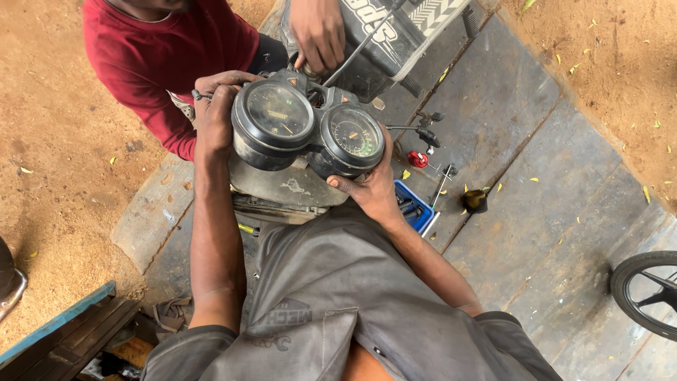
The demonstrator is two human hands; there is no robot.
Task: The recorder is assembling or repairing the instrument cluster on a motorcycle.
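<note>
Two hands, left hand (215,106) and right hand (370,187), clasp one twin-dial instrument cluster (308,130) (two gauges); a co-worker's hand (319,32) rests beyond.

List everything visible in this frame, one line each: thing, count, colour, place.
gauge cluster: one, black, twin round dials, centre, held up
motorcycle body: one, black, top centre, behind the cluster
co-worker's hand: one, on the motorcycle, top centre
co-worker's shirt: one, red, top left
blue tray: one, on the slabs, under the right hand
red cap: one, on the slabs, right of the cluster
wheel: one, black, right edge
stone slabs: several, grey, right half
left hand: grips the cluster's left side
right hand: supports the cluster's right dial from below
</note>
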